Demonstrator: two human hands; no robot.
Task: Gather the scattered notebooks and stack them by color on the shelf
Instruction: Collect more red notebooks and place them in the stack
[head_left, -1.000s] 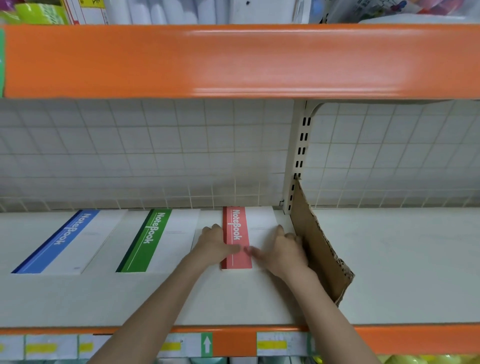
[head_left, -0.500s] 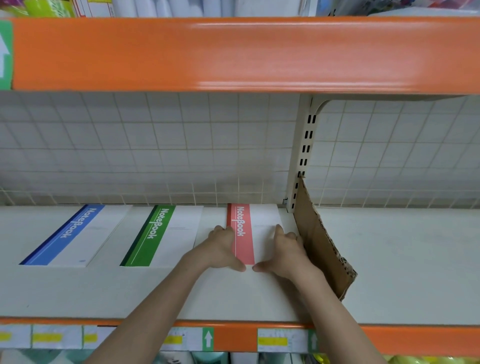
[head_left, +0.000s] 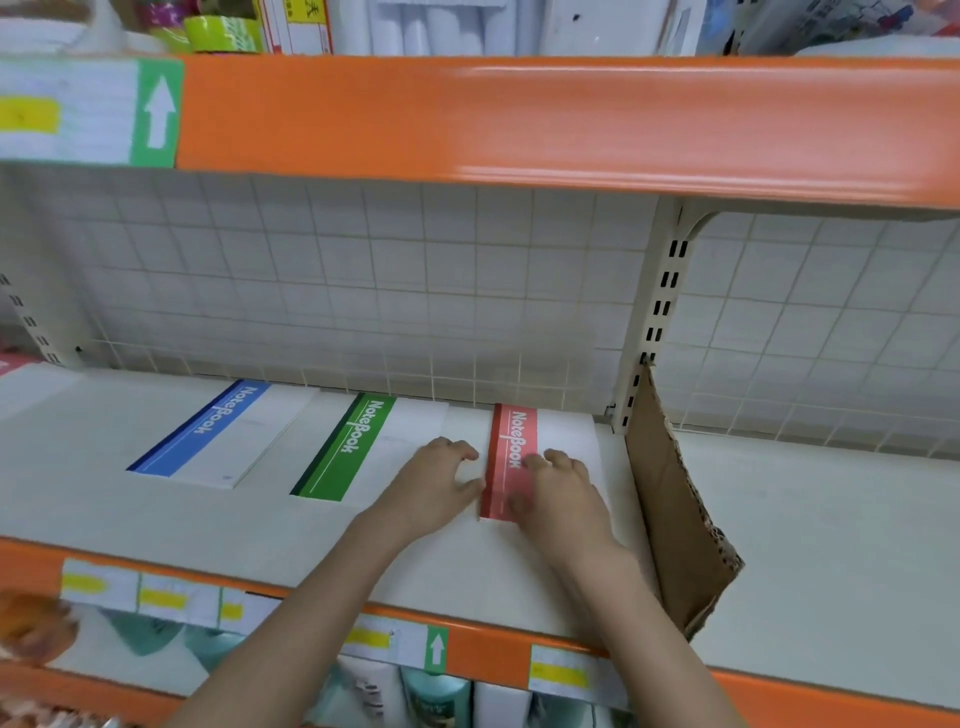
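Head view: my left hand (head_left: 439, 488) rests flat, fingers loose, just left of the red notebook (head_left: 511, 457). My right hand (head_left: 563, 499) lies on it, fingers spread. Green notebook (head_left: 358, 447) sits farther left.

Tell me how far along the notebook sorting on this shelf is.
Mostly done, by the look of it. The blue notebook stack and the green notebook stack lie flat on the shelf, untouched. In hand: the left hand presses the side of the red notebook stack while the right hand rests on top, squaring it beside the cardboard divider. Whether loose notebooks remain elsewhere cannot be seen.
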